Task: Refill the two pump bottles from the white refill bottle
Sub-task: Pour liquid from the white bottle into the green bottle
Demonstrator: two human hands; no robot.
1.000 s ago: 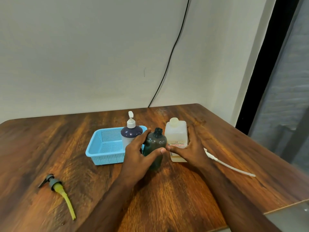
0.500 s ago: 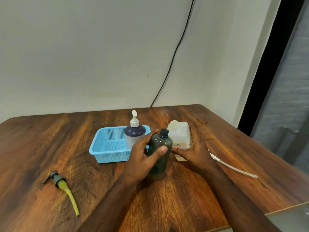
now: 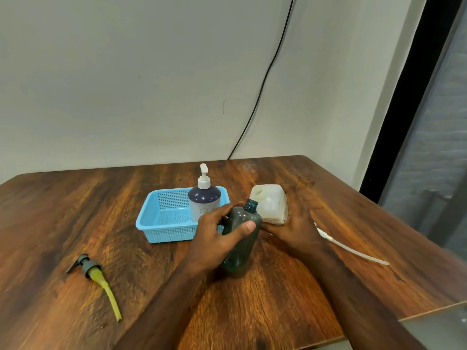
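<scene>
My left hand (image 3: pixel 217 238) grips a dark green bottle (image 3: pixel 242 238) with an open neck, tilted to the right near the table's middle. My right hand (image 3: pixel 295 228) holds the white refill bottle (image 3: pixel 271 203), uncapped and tipped left, its mouth just above and beside the green bottle's neck. A second pump bottle (image 3: pixel 204 200), dark purple on top with a white pump, stands upright in the blue basket (image 3: pixel 161 223). The green bottle's grey pump with its yellow tube (image 3: pixel 98 276) lies on the table at the left.
A white pump tube (image 3: pixel 353 251) lies on the wooden table (image 3: pixel 75 210) behind my right wrist. A black cable (image 3: pixel 257 97) runs down the wall to the table's back edge. The table's right edge meets a dark door frame.
My right hand has lifted and tipped the white refill bottle leftward. My left hand has raised and tilted the green bottle toward it.
</scene>
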